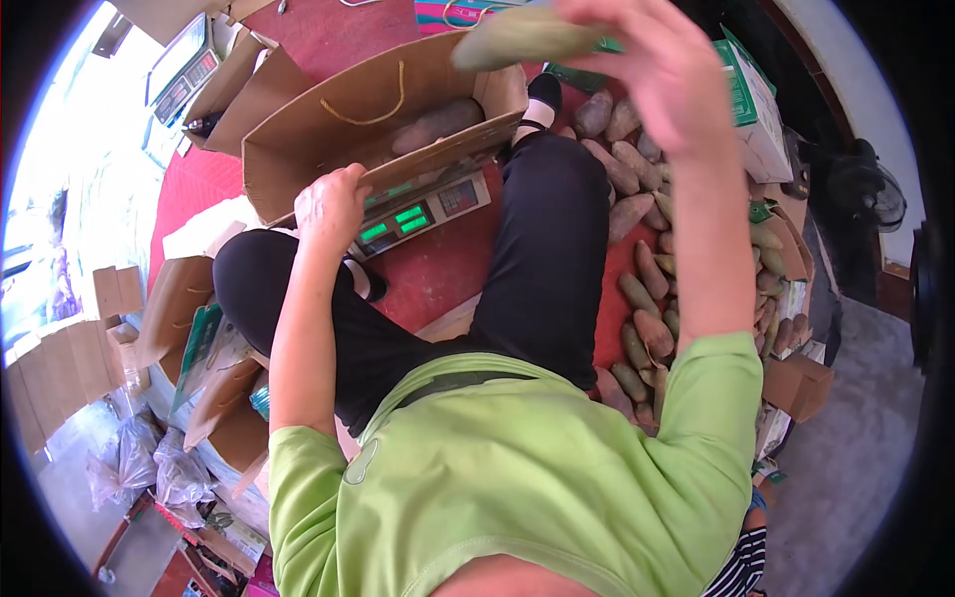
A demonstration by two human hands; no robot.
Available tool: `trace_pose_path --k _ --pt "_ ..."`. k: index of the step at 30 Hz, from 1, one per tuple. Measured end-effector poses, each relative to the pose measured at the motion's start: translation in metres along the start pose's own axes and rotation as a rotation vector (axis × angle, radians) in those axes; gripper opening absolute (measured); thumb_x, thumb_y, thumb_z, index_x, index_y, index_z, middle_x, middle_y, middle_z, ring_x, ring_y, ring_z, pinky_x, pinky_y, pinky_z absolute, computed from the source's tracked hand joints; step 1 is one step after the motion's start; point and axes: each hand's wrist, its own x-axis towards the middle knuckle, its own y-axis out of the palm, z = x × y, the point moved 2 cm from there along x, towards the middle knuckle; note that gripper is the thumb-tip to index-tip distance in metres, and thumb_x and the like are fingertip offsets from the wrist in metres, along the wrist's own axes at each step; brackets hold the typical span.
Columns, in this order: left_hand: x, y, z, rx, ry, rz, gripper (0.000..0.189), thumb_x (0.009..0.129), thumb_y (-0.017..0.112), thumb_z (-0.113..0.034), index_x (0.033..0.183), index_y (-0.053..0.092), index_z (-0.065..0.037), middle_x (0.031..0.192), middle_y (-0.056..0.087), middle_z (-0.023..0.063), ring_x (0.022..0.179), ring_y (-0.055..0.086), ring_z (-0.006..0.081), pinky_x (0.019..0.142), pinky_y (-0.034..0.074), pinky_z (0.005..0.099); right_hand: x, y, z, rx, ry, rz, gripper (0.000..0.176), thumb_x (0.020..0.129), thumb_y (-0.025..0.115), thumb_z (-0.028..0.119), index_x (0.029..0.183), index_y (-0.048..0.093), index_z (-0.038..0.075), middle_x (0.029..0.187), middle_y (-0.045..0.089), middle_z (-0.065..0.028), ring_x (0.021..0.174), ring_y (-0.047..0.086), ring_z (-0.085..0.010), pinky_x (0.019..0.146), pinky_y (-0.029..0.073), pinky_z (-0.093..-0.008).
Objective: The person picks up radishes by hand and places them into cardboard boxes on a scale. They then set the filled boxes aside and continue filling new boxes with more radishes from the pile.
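Observation:
My right hand [671,75], blurred by motion, is raised at the top right, its fingers on a long green fruit [517,40] that looks like a mango. The fruit is above the right end of a brown paper bag [284,149] with a rope handle. The bag lies on its side, its mouth towards me, with a reddish-green fruit [438,124] of the same kind inside. My left hand [333,204] grips the bag's near edge. Beneath the bag is a digital scale [423,214] with lit green digits, which I cannot read.
Many similar fruits [637,179] are heaped on the red floor covering to the right of my leg. A white and green box [761,114] stands behind them. Cardboard bags [179,303] and plastic bags [124,458] are on the left. A second scale [184,75] is at the upper left.

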Motion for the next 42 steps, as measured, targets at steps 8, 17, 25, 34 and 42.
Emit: trace_pose_path --k 8,17,25,34,42 --pt "-0.002 0.0 -0.001 0.04 0.012 -0.02 0.018 0.082 0.062 -0.02 0.096 0.062 -0.01 0.088 0.066 0.0144 0.087 0.063 0.0339 0.073 0.049 0.0456 0.063 0.105 -0.151 -0.192 0.313 0.27 0.023 0.092 0.048 0.023 0.096 0.061 0.004 0.096 0.067 -0.0056 0.089 0.06 -0.0145 0.067 0.051 -0.0329" --pt "0.003 0.002 0.002 0.067 -0.01 -0.001 0.025 0.083 0.062 -0.028 0.106 0.062 -0.018 0.089 0.066 0.0145 0.089 0.062 0.0356 0.073 0.049 0.0447 0.043 -0.011 -0.114 -0.53 0.152 0.111 0.023 0.089 0.058 0.019 0.104 0.061 0.002 0.085 0.063 -0.0039 0.077 0.057 -0.0107 0.066 0.046 -0.025" --pt "0.006 0.005 0.002 0.111 -0.047 0.031 0.028 0.084 0.06 -0.031 0.109 0.062 -0.017 0.091 0.067 0.0144 0.089 0.063 0.0355 0.074 0.048 0.0449 -0.159 -0.2 -0.151 -0.526 0.665 -0.449 0.025 0.09 0.057 0.029 0.109 0.06 0.012 0.102 0.063 -0.001 0.093 0.059 -0.0114 0.075 0.047 -0.0264" --pt "0.007 0.01 0.006 0.019 0.003 0.004 0.025 0.086 0.059 -0.028 0.106 0.063 -0.014 0.086 0.067 0.0133 0.082 0.065 0.0322 0.07 0.048 0.0404 -0.473 -0.239 -0.276 -0.729 1.238 -0.629 0.008 0.084 0.054 0.013 0.087 0.06 0.009 0.071 0.057 -0.0038 0.06 0.055 -0.0145 0.045 0.041 -0.0283" --pt "0.011 0.015 0.015 0.046 -0.026 0.013 0.029 0.085 0.062 -0.027 0.108 0.063 -0.012 0.089 0.068 0.0139 0.084 0.066 0.0311 0.073 0.049 0.0384 -0.591 -0.179 -0.286 -1.15 1.467 -0.427 0.03 0.085 0.055 0.028 0.109 0.06 0.011 0.103 0.061 -0.0141 0.102 0.059 -0.0331 0.085 0.049 -0.0415"
